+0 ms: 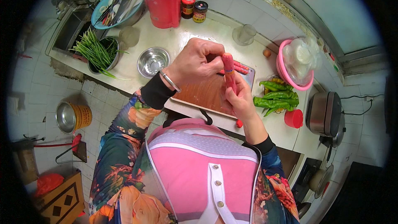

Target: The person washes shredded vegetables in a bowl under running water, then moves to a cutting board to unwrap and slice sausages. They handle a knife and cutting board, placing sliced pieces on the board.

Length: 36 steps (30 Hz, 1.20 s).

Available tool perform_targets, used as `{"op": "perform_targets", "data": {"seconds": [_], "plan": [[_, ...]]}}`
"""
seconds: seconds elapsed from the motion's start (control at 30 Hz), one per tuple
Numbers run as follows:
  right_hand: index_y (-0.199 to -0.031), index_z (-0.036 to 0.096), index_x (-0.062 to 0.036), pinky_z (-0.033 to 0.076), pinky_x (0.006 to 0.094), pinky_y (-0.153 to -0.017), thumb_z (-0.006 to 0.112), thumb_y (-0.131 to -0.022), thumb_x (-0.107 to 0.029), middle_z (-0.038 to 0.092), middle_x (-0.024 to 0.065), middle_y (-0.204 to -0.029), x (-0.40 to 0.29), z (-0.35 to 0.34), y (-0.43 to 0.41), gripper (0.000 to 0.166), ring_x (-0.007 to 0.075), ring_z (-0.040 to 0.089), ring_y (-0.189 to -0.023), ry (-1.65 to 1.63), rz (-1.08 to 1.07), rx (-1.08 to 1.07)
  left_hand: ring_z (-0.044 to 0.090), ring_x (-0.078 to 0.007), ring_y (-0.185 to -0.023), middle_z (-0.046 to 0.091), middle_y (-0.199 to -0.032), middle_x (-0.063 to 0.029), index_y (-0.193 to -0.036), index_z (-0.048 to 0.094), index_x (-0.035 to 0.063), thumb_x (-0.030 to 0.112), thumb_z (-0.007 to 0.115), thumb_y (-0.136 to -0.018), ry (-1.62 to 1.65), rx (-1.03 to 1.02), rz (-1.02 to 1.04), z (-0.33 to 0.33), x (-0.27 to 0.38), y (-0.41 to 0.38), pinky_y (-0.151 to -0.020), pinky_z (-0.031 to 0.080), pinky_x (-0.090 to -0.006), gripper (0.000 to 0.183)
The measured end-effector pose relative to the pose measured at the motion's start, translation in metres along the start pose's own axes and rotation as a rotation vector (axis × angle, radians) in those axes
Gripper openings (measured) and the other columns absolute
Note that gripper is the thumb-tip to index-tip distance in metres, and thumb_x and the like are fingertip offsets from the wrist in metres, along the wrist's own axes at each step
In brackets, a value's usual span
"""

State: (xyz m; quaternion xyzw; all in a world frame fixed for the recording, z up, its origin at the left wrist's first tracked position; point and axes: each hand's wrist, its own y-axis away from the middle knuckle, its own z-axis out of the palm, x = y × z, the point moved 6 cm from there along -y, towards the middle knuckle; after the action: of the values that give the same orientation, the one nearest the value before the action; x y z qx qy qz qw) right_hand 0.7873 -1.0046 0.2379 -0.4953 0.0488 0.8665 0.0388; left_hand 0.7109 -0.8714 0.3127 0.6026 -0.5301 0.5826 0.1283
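A red-wrapped sausage [229, 71] stands nearly upright in my right hand [239, 96], whose fingers wrap its lower part. My left hand [200, 57], a metal bangle at its wrist, is curled with thumb and forefinger at the sausage's upper end; whether they pinch its wrapper cannot be told. Below both hands lies a brown cutting board [199, 95]. More red-wrapped sausages [241, 67] rest at the board's far right part, partly hidden by my right hand. A small red piece [239, 123] lies by the board's near edge.
Left of the board are a steel bowl [153, 62] and a pot of green stalks [105, 53]. Green peppers [276, 98], a red cup [293, 119] and a pink basket [281, 65] stand right. A red thermos [161, 1], jars [200, 11] and a glass [247, 34] line the back.
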Motion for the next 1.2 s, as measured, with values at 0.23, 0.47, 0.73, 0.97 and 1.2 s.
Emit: {"op": "perform_targets", "data": {"seconds": [0.23,0.47,0.73,0.97,1.2], "plan": [[-0.132,0.044,-0.0004,0.048,0.0339,-0.087,0.062,-0.089,-0.010,0.060,0.0165,-0.115,-0.008,0.003,-0.017,0.047,0.0252,0.061,-0.105,1.033,-0.438,0.518,0.041,-0.0075,-0.049,0.048,-0.052,-0.0070,-0.075,0.064,-0.0028,0.009,0.057,-0.077,0.089,0.280,-0.231,0.028,-0.060,0.019,-0.045,0.036,-0.0268,0.014],[-0.138,0.035,-0.0012,0.039,0.0217,-0.056,0.043,-0.100,-0.027,0.058,0.0059,-0.100,0.026,-0.020,-0.021,0.047,0.0094,0.051,-0.067,0.477,-0.222,0.335,0.054,-0.0224,-0.046,0.056,-0.056,-0.0143,-0.066,0.059,-0.0005,0.009,0.057,-0.075,-0.104,0.232,-0.109,0.035,-0.057,0.036,-0.045,0.041,-0.0339,0.013],[-0.123,0.053,-0.0015,0.041,0.0198,-0.051,0.021,-0.097,-0.061,0.060,0.0035,-0.093,0.056,-0.046,-0.027,0.072,0.0077,0.054,-0.067,0.089,-0.049,0.469,0.056,-0.0302,-0.054,0.055,-0.062,-0.0127,-0.068,0.055,0.0036,0.008,0.062,-0.071,-0.318,0.056,0.150,0.062,-0.045,0.064,-0.049,0.044,-0.0382,0.009],[-0.101,0.055,-0.0092,0.031,0.0207,-0.041,0.023,-0.094,-0.066,0.053,-0.0008,-0.078,0.073,-0.052,-0.019,0.065,0.0055,0.044,-0.055,0.145,0.117,0.393,0.059,-0.0243,-0.052,0.058,-0.060,-0.0127,-0.080,0.061,0.0023,0.019,0.062,-0.085,-0.217,-0.036,-0.357,0.069,-0.086,0.082,-0.050,0.045,-0.0338,0.018],[-0.089,0.057,-0.0117,0.029,0.0193,-0.040,0.038,-0.094,-0.061,0.055,0.0000,-0.071,0.122,-0.071,0.004,0.053,0.0068,0.043,-0.052,-0.163,0.406,0.378,0.061,-0.0352,-0.061,0.059,-0.063,-0.0155,-0.077,0.060,0.0049,0.017,0.056,-0.087,-0.398,-0.149,-0.278,0.101,-0.118,0.103,-0.057,0.049,-0.0454,0.016]]}}
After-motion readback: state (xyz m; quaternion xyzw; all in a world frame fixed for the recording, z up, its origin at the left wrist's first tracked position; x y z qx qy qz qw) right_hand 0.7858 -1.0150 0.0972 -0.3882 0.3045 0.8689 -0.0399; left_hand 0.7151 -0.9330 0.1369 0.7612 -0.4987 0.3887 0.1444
